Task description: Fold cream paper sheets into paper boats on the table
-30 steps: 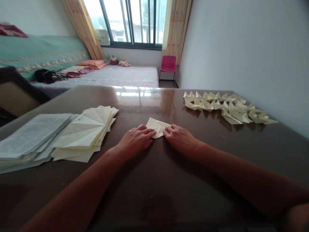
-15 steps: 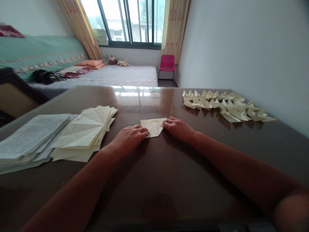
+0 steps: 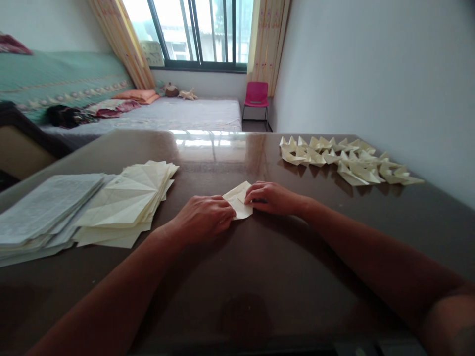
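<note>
A small folded piece of cream paper (image 3: 238,201) lies on the brown table between my hands. My left hand (image 3: 208,213) is closed on its near left side, fingers pressed down on the paper. At the right side, my right hand (image 3: 269,197) pinches an edge or flap of the same paper between thumb and fingers. The fingertips partly cover the paper, so its exact folds cannot be made out.
To the left lies a stack of creased cream sheets (image 3: 122,198), beside a pile of grey printed sheets (image 3: 52,207). Rows of folded paper boats (image 3: 345,157) stand at the right on the glossy table (image 3: 237,282). Beyond are a bed (image 3: 200,113) and a pink chair (image 3: 257,95).
The folded paper has been turned on the table, with one corner now pointing away from me. My right fingers have shifted inward over it, and my left hand has followed slightly right.
</note>
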A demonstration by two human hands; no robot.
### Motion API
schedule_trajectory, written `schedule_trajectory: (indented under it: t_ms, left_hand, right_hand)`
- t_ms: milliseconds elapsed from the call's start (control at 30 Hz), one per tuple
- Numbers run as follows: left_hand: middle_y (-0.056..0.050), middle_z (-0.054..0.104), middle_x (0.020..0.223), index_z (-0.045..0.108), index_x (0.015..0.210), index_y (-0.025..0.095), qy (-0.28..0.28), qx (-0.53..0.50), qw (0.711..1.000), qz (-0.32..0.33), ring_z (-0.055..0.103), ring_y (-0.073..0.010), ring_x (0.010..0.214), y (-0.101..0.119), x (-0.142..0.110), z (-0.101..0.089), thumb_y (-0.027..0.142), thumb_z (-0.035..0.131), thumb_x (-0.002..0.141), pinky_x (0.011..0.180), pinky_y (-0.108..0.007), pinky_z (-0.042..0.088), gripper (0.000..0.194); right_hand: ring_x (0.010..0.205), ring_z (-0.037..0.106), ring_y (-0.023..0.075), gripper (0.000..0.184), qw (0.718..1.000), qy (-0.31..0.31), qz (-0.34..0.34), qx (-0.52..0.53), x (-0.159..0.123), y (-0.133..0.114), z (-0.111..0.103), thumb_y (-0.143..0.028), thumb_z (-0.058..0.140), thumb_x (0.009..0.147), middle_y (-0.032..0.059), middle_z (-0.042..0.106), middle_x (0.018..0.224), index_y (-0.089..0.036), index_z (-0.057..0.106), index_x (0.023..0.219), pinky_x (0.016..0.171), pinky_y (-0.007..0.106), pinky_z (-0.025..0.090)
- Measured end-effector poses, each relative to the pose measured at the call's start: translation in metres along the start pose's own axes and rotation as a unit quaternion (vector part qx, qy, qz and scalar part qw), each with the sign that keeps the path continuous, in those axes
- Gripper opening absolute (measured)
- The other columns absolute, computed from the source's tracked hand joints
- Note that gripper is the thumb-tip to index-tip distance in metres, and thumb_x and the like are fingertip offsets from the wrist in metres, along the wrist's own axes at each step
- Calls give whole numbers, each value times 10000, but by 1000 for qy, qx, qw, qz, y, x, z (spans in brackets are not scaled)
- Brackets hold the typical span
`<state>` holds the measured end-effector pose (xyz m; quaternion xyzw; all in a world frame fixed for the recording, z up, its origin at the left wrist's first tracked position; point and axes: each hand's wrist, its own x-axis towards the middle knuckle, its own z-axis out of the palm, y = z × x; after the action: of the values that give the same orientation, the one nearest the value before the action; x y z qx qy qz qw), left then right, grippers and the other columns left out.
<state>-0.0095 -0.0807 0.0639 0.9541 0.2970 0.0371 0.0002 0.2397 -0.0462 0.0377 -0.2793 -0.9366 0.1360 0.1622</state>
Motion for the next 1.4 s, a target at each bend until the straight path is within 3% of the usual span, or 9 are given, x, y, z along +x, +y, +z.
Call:
schedule_trajectory:
  t_ms: [133, 267, 333, 433, 567, 767, 1000, 1167, 1400]
  left_hand:
    - [0, 661, 1023, 635, 980, 265, -12, -29, 999, 7, 597, -166, 907, 5, 0, 1, 329, 495, 869, 743, -263, 438, 190]
    - [-38, 599, 1203, 551, 1202, 266, 5, -8, 1000, -2, 553, -223, 1059, 6, 4, 11, 577, 547, 806, 850, -313, 453, 504]
    - [-37, 596, 1219, 535, 1228, 266, 15, 13, 1000, -1, 544, -223, 1084, 6, 5, 16, 566, 515, 837, 857, -312, 457, 494]
    - [-27, 629, 1168, 568, 1187, 266, 23, 38, 999, 22, 572, -188, 1044, 5, 6, 18, 379, 452, 920, 851, -289, 455, 313]
    - [-35, 664, 1090, 619, 1112, 250, 40, 34, 998, 34, 592, -166, 1004, 1, 5, 14, 224, 419, 928, 830, -267, 450, 273]
    - [-5, 701, 952, 679, 985, 271, 35, -88, 995, -15, 618, -144, 895, -2, 8, 18, 311, 389, 945, 736, -223, 436, 295]
    - [19, 660, 691, 662, 791, 198, 95, -204, 950, -215, 556, -126, 616, -12, 20, 42, 513, 555, 807, 604, -222, 401, 333]
    - [13, 671, 716, 654, 795, 208, 89, -202, 949, -225, 561, -132, 620, -14, 22, 42, 478, 501, 844, 616, -233, 401, 314]
    - [-4, 661, 843, 636, 836, 218, 104, -164, 958, -213, 572, -139, 690, -8, 25, 39, 378, 450, 881, 640, -241, 404, 250]
  right_hand:
    - [941, 595, 142, 169, 997, -25, -12, 66, 0, 0, -2, -225, 553, 883, 53, 669, 995, -185, 706, 944, 896, 271, 428]
    - [910, 599, 147, 154, 998, -23, 1, 64, 1, 0, 0, -172, 579, 847, 45, 673, 957, -184, 707, 931, 869, 271, 436]
    - [896, 599, 148, 153, 998, -22, 5, 58, 1, 0, 0, -157, 585, 833, 40, 675, 939, -184, 704, 925, 855, 269, 437]
    - [877, 599, 145, 158, 999, -20, 11, 48, 1, -1, -1, -155, 583, 828, 37, 678, 926, -182, 698, 932, 831, 262, 437]
    - [857, 603, 145, 166, 999, -22, 28, 36, 1, -5, -3, -172, 587, 823, 41, 678, 922, -180, 690, 953, 802, 256, 438]
    - [902, 589, 149, 157, 998, -52, 7, 42, 1, -7, -9, -216, 601, 824, 35, 674, 956, -198, 699, 946, 843, 259, 417]
    - [889, 541, 169, 268, 998, -42, 38, 30, 1, -9, -4, -433, 699, 758, 32, 644, 928, -211, 691, 907, 792, 272, 396]
    - [825, 524, 145, 122, 996, -8, 80, 44, 4, -12, 7, -306, 641, 821, 25, 622, 850, -189, 675, 830, 745, 249, 378]
    - [806, 535, 136, 136, 990, 14, 136, 45, 6, -12, 15, -311, 627, 821, 27, 620, 851, -178, 650, 835, 713, 236, 380]
